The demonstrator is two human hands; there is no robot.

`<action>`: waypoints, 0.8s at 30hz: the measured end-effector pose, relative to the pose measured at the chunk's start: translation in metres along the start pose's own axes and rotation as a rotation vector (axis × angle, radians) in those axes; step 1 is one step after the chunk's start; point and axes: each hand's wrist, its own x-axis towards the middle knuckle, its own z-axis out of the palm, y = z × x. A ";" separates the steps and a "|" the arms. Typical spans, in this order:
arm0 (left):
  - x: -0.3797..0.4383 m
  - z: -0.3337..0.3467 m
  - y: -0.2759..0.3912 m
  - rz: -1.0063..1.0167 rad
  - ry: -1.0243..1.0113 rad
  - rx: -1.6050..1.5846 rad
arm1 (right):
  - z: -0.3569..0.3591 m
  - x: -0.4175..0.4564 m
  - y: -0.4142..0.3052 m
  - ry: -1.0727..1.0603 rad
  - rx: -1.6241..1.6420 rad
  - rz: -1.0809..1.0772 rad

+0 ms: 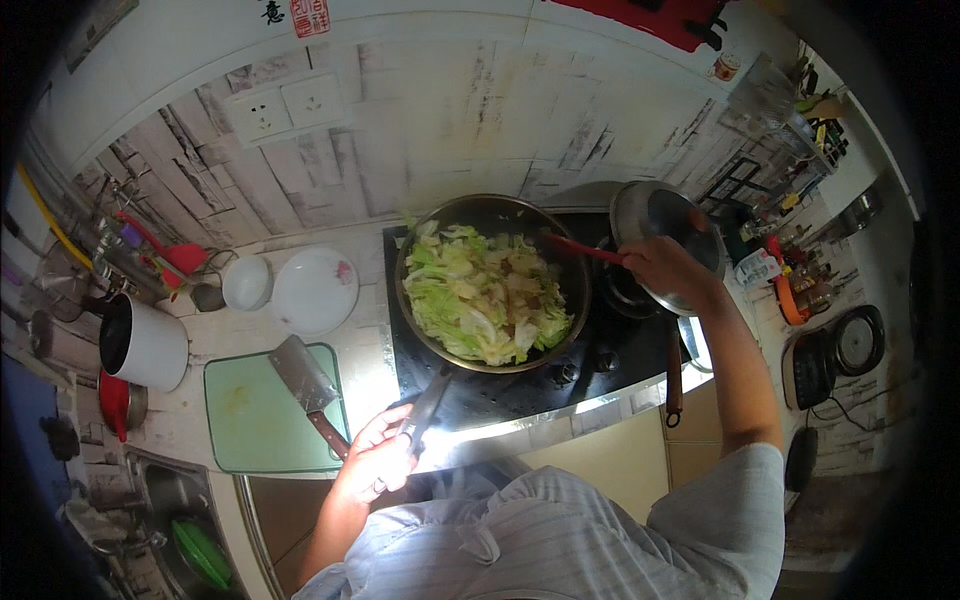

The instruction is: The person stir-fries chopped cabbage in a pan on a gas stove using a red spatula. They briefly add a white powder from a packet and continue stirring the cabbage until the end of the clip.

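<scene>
A deep frying pan (583, 315) stands on the left side of the black gas hob (480, 397). Chopped cabbage (487, 292), pale green and partly limp, fills most of it. My left hand (382, 454) is closed around the dark end of the pan handle (429, 405), under a bright glare. In my right hand (667, 270) is the red handle of a spatula (585, 249), which reaches over the pan's right rim. The spatula's head cannot be made out. Below my right forearm sits a pan with a glass lid (667, 210) and a wooden handle (673, 375).
Left of the hob, a cleaver (304, 375) lies on a green cutting board (247, 420). Behind are a white plate (311, 289), a white bowl (247, 283) and a white pot (154, 345). A sink (161, 487) is at lower left; seasoning bottles (810, 277) stand at right.
</scene>
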 end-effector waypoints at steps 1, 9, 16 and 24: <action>0.001 -0.006 -0.002 -0.006 -0.010 0.006 | 0.000 0.019 -0.001 -0.126 0.089 0.118; -0.003 -0.006 -0.004 0.023 0.002 0.072 | 0.058 0.109 -0.016 -0.504 0.628 0.310; -0.006 0.008 0.000 0.018 0.089 0.059 | 0.053 0.075 -0.025 -0.366 0.549 0.157; -0.004 0.000 -0.004 0.008 0.009 -0.005 | 0.072 0.000 -0.038 0.051 0.196 -0.226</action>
